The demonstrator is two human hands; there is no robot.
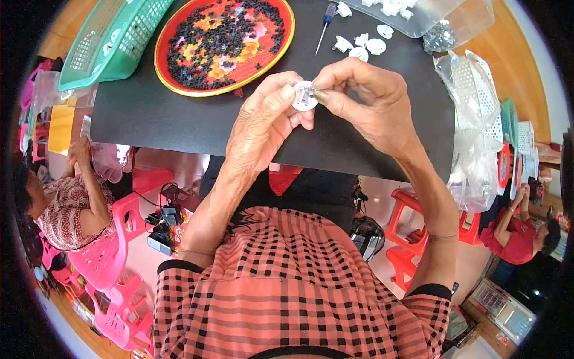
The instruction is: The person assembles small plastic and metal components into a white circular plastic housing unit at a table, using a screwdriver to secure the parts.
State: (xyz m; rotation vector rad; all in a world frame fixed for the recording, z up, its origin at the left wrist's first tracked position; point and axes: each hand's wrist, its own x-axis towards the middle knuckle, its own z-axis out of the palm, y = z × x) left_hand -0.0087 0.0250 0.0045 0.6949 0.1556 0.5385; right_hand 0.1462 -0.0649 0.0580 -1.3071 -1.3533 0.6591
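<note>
Over the near part of the dark table, my left hand (263,116) grips a small round white plastic part (303,103) between thumb and fingers, its recessed face turned up. My right hand (373,105) pinches a tiny metal piece (312,92) at the right side of that part, with thumb and forefinger touching it. The exact shape of the metal piece is too small to tell. Beyond my right hand lie several similar white plastic parts (375,46) and a screwdriver (326,27) with a blue handle.
A red floral tray (286,51) of small black pieces stands at the back left, beside a green basket (84,81). A clear container (445,15) of white parts and a bag of metal pieces (439,37) are back right. Plastic bags (472,137) line the right edge. People sit on both sides.
</note>
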